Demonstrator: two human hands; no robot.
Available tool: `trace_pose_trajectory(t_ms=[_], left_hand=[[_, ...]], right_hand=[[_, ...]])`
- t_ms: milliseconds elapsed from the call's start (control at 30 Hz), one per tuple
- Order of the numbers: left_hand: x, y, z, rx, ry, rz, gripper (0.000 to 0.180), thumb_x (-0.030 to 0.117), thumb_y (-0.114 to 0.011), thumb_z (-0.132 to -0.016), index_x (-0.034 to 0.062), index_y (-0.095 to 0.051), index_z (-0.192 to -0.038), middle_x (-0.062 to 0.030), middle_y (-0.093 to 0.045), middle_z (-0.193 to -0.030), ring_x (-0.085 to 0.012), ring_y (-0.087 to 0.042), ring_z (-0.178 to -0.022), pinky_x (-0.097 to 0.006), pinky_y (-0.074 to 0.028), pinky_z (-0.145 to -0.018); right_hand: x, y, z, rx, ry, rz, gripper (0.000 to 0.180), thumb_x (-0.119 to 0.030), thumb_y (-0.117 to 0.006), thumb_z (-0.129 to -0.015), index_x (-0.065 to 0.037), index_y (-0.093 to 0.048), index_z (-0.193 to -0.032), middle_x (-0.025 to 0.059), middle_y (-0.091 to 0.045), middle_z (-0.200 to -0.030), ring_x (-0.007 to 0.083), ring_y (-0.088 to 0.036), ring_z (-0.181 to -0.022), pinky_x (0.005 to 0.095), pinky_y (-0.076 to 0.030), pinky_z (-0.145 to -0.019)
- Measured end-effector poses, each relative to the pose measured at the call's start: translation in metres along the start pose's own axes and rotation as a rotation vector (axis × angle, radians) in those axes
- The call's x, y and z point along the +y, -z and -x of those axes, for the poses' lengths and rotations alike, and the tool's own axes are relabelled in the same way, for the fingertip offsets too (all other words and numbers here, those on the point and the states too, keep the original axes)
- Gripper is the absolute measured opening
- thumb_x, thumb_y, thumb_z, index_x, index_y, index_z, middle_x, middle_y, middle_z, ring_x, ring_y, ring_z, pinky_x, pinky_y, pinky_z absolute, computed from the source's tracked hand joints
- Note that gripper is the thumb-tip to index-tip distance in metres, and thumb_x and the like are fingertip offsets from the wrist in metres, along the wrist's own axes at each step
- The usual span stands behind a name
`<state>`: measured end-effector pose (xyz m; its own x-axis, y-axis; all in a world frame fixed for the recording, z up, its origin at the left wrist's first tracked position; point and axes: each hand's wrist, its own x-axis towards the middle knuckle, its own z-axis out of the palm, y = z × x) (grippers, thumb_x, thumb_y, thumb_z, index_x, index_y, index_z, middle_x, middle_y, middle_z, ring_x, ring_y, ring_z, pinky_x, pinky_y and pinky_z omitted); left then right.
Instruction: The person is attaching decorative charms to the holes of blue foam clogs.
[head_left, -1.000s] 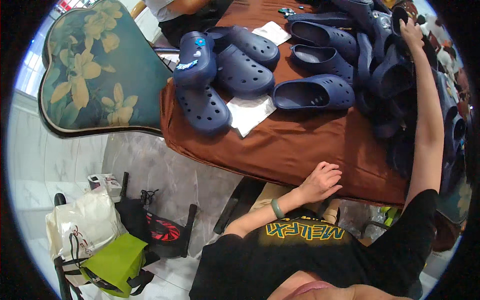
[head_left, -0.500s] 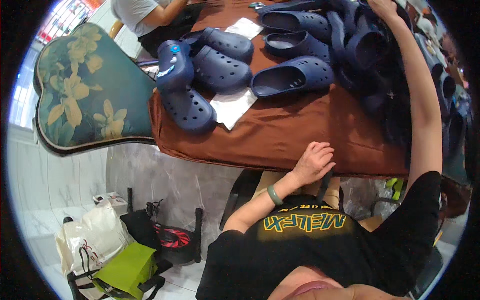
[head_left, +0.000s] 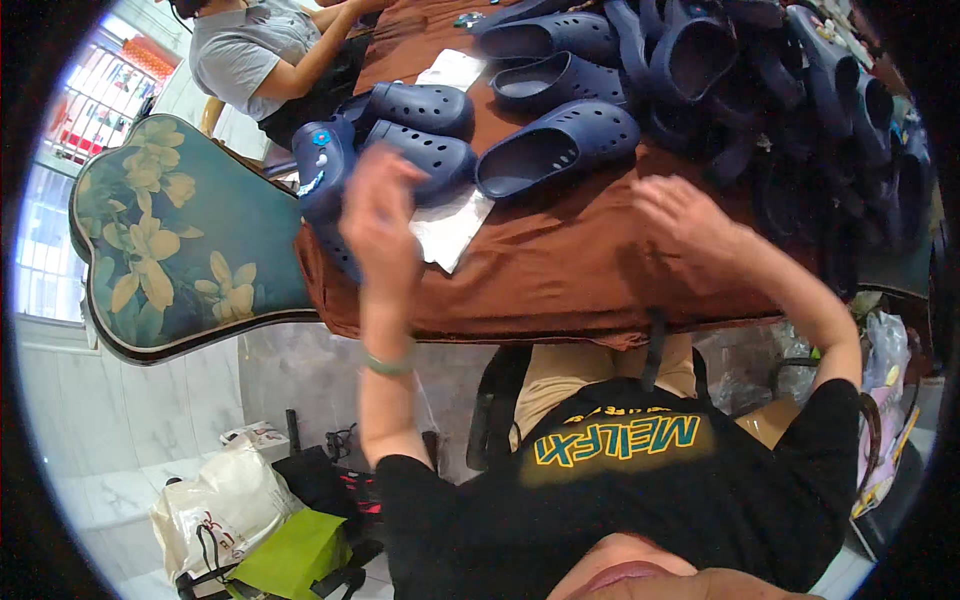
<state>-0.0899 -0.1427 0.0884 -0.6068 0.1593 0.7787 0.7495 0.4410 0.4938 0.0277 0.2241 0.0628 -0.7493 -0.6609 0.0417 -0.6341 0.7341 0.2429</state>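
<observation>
My left hand (head_left: 382, 225) is over the left part of the brown-covered table, smeared by motion, so its fingers do not show clearly. It partly hides a dark blue clog (head_left: 435, 160) and is close to another clog with small charms (head_left: 320, 155). My right hand (head_left: 695, 222) hovers over the cloth right of the middle, fingers stretched toward the left, nothing visible in them. Between the hands, an open-backed blue clog (head_left: 560, 150) lies with its heel end to the left. Beneath the left clogs is a white sheet (head_left: 450, 235).
A large pile of blue clogs (head_left: 700, 60) covers the table's right side. Left of the table stands a flowered green chair back (head_left: 150, 235). Another person (head_left: 250, 60) sits at the far left. Bags (head_left: 225, 505) rest low at the left.
My left hand has risen from the table's near edge to the left clogs. My right hand has come back from the far pile to the near cloth. The view has shifted a little.
</observation>
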Motion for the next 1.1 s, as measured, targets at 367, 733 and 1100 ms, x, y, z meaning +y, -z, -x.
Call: trace_pose_trajectory(t_ms=[367, 733, 1100], left_hand=[[-0.22, 0.089, -0.109, -0.456, 0.527, -0.624, 0.06, 0.05, -0.059, -0.085, 0.0022, -0.054, -0.121, -0.0164, -0.062, -0.112, -0.0274, -0.058, -0.101, -0.037, -0.038, -0.094], [-0.008, 0.094, -0.073, -0.543, 0.747, 0.165, 0.031, 0.023, -0.071, -0.084, -0.0004, -0.054, -0.095, -0.0019, -0.061, -0.078, -0.0066, -0.056, -0.068, -0.021, -0.046, -0.062], [0.108, -0.074, 0.083, -0.64, 1.038, 0.789, 0.034, 0.018, -0.061, -0.091, -0.0024, -0.042, -0.11, -0.0062, -0.061, -0.087, -0.0094, -0.058, -0.079, -0.024, -0.049, -0.072]], right_hand=[[-0.048, -0.083, 0.027, 0.333, -0.481, -0.385, 0.039, -0.014, -0.059, -0.087, -0.002, -0.051, -0.123, 0.0132, -0.05, -0.13, 0.0303, -0.044, -0.121, 0.0421, -0.033, -0.102], [-0.047, -0.091, 0.042, 0.399, -0.497, -0.36, 0.035, -0.015, -0.059, -0.088, -0.002, -0.053, -0.12, 0.0135, -0.052, -0.127, 0.0307, -0.048, -0.117, 0.0412, -0.036, -0.1], [-0.064, -0.047, 0.049, 0.838, -0.742, -1.737, 0.038, -0.026, -0.055, -0.094, -0.004, -0.055, -0.124, 0.0099, -0.054, -0.127, 0.0216, -0.049, -0.121, 0.0329, -0.036, -0.102]])
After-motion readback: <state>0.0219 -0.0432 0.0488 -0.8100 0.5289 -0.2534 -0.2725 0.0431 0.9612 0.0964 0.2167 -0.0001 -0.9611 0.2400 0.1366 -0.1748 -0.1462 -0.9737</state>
